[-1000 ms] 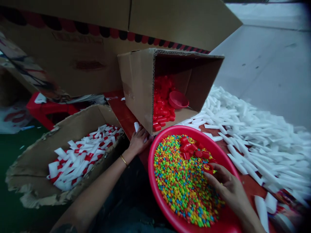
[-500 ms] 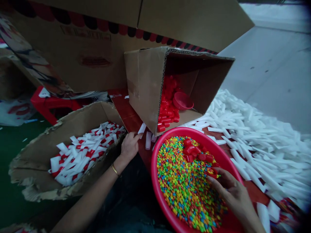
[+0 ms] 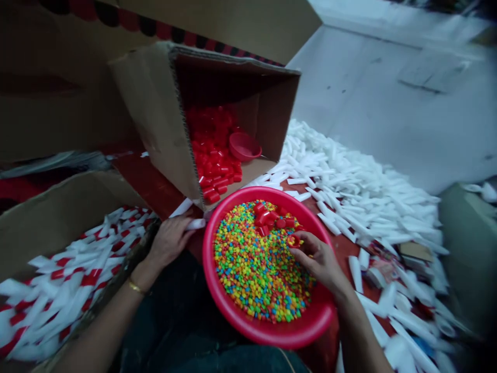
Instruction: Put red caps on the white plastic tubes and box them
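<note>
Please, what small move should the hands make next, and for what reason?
Probably the left hand should bring its tube to the cap. The right hand holds that red cap, with coloured pieces in it, over the basin, while the left pinches the white tube outside the basin. The carton holds white tubes with red parts on them, so joining these two seems sensible.

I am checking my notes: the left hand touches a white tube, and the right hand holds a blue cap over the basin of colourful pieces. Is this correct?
Almost: the head view shows a red cap, not blue, in the right hand over the basin; the left hand touches a white tube.
</note>
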Demonstrator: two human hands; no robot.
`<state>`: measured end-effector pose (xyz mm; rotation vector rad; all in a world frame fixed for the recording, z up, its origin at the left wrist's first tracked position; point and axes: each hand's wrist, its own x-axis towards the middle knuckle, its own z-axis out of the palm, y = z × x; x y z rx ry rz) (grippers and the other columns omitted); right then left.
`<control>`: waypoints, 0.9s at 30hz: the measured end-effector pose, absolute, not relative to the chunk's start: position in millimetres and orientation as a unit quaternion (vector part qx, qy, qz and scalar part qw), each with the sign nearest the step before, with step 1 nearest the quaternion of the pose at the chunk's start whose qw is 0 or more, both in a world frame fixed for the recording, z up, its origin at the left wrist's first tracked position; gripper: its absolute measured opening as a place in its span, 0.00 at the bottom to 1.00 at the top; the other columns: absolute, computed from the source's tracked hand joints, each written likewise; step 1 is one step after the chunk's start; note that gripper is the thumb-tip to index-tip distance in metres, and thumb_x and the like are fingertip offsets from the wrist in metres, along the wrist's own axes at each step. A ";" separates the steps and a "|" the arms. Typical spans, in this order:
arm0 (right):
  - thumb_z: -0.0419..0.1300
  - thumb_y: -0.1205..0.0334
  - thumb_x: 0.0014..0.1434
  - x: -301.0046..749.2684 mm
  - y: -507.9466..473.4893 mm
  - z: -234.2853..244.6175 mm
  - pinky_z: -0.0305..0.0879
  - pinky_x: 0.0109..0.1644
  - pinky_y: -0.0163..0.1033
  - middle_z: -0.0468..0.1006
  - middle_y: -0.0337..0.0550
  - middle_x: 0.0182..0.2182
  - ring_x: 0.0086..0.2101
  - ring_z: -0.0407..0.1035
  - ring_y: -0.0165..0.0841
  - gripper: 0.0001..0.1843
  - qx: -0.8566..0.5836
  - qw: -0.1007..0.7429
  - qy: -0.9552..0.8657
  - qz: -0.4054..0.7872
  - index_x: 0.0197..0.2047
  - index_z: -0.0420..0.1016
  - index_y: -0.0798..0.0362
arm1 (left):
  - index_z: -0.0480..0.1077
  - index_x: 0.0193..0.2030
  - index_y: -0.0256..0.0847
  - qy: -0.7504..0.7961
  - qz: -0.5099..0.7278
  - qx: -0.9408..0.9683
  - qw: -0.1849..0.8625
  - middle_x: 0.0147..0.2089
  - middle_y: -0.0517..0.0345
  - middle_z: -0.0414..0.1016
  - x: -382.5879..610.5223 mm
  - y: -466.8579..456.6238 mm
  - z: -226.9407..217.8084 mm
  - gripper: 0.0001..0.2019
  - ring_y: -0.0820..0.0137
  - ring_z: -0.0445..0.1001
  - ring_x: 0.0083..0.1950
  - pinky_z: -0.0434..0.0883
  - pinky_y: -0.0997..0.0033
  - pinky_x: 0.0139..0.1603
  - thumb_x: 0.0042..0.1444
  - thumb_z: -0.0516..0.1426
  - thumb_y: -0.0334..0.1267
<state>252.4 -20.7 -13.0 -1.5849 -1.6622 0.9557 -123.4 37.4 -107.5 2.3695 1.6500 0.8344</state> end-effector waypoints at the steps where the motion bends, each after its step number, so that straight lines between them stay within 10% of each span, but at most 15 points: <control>1: 0.61 0.52 0.53 252.2 -20.7 -12.5 0.57 0.25 0.34 0.68 0.37 0.26 0.23 0.61 0.28 0.18 -0.597 0.327 -0.634 0.367 0.43 0.67 0.53 | 0.66 0.47 0.36 0.580 0.303 0.753 0.071 0.46 0.42 0.72 -125.0 32.9 -108.0 0.19 0.55 0.71 0.48 0.67 0.52 0.49 0.58 0.47 0.47; 8: 0.62 0.53 0.52 254.9 -22.4 -6.0 0.63 0.31 0.34 0.71 0.40 0.33 0.29 0.64 0.30 0.18 -0.547 0.368 -0.612 0.437 0.43 0.67 0.51 | 0.59 0.50 0.41 0.545 0.525 0.578 0.305 0.41 0.51 0.73 -87.6 -10.2 -40.7 0.19 0.64 0.75 0.38 0.73 0.62 0.42 0.56 0.52 0.49; 17: 0.62 0.52 0.52 259.0 -25.2 3.5 0.65 0.29 0.34 0.72 0.39 0.36 0.25 0.65 0.27 0.19 -0.501 0.404 -0.575 0.505 0.45 0.66 0.49 | 0.64 0.48 0.39 0.409 0.350 0.607 0.585 0.35 0.56 0.73 7.6 -2.8 6.0 0.21 0.74 0.69 0.25 0.67 0.75 0.25 0.53 0.53 0.51; 27: 0.55 0.65 0.57 247.1 -18.6 -6.7 0.57 0.32 0.38 0.75 0.51 0.39 0.35 0.69 0.38 0.13 -0.578 0.054 -0.810 0.084 0.47 0.68 0.56 | 0.64 0.51 0.38 0.469 0.352 0.597 0.547 0.42 0.55 0.74 7.0 3.3 -6.0 0.23 0.68 0.72 0.38 0.69 0.73 0.34 0.53 0.53 0.51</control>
